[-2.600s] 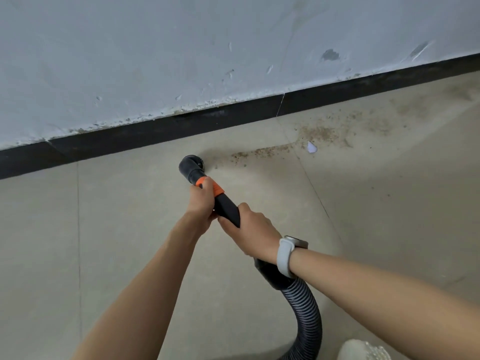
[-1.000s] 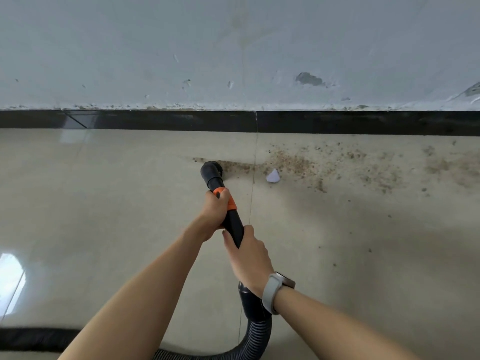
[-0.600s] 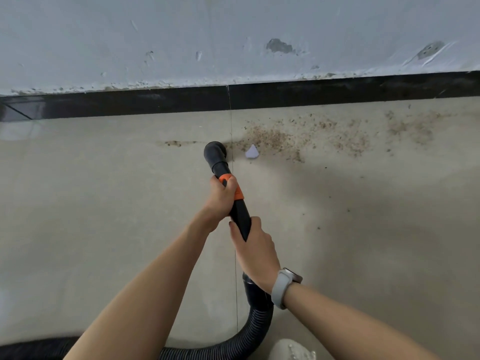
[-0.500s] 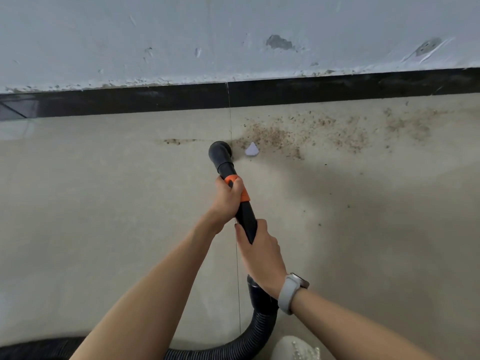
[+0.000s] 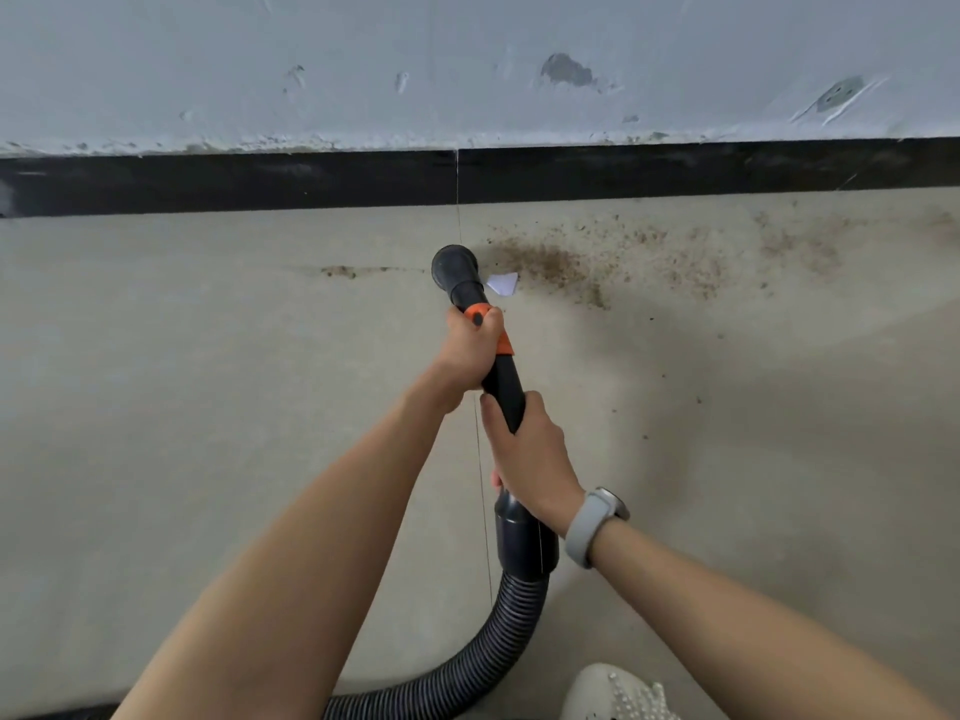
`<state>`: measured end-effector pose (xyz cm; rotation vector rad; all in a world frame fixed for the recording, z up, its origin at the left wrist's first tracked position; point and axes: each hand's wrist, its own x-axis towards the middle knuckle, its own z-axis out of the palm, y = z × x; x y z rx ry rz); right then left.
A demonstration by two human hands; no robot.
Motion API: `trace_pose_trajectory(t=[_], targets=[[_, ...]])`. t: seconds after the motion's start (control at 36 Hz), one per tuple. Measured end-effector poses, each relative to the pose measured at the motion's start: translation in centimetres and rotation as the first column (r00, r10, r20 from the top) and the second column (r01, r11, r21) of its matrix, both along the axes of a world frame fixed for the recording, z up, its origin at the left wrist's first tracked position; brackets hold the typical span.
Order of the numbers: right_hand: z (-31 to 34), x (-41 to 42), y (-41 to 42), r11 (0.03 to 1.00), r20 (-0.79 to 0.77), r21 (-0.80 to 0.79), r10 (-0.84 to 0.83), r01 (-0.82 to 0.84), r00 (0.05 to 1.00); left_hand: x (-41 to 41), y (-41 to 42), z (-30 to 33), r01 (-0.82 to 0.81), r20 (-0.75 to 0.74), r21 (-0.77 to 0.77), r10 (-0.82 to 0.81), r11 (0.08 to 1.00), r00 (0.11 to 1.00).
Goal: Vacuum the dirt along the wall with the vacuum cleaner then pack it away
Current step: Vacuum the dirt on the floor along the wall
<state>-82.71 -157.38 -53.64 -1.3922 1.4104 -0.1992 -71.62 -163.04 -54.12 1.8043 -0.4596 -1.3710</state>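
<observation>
Both hands grip the black vacuum wand: left hand wraps the orange collar up front, right hand holds the tube behind it, w/ a grey wristband on that wrist. Ribbed hose curves back & left across the floor. The round nozzle sits just beside a white paper scrap, at the left edge of brown dirt scattered along the black skirting below a scuffed pale wall. A white shoe shows at bottom.
</observation>
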Motion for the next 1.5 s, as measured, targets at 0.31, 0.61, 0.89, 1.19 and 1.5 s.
trace_pose_trajectory(t=[0.31, 0.61, 0.89, 1.19, 1.5], targets=[[0.4, 3.2, 2.0, 0.989, -0.019, -0.037, 0.142, -0.142, 0.99, 4.4, 3.8, -0.9, -0.137, -0.02, -0.025, 0.137, 0.99, 0.99], [-0.2, 8.2, 0.5, 0.971, -0.009, -0.047, 0.235, -0.235, 0.972, 9.6, 3.3, -1.1, -0.219, 0.031, 0.012, 0.218, 0.976, 0.975], [-0.4, 13.2, 0.1, 0.927, 0.034, -0.023, 0.374, -0.373, 0.927, 15.0, 4.8, -1.3, -0.328, 0.095, 0.02, 0.325, 0.944, 0.941], [0.4, 15.9, 0.4, 0.867, 0.045, -0.018, 0.497, -0.497, 0.866, 17.7, 7.3, -0.8, -0.456, 0.097, 0.021, 0.452, 0.89, 0.887], [-0.4, 7.2, 4.4, 0.868, -0.015, 0.037, 0.496, -0.495, 0.868, 8.8, 11.5, -1.3, -0.424, 0.103, -0.049, 0.427, 0.904, 0.899]])
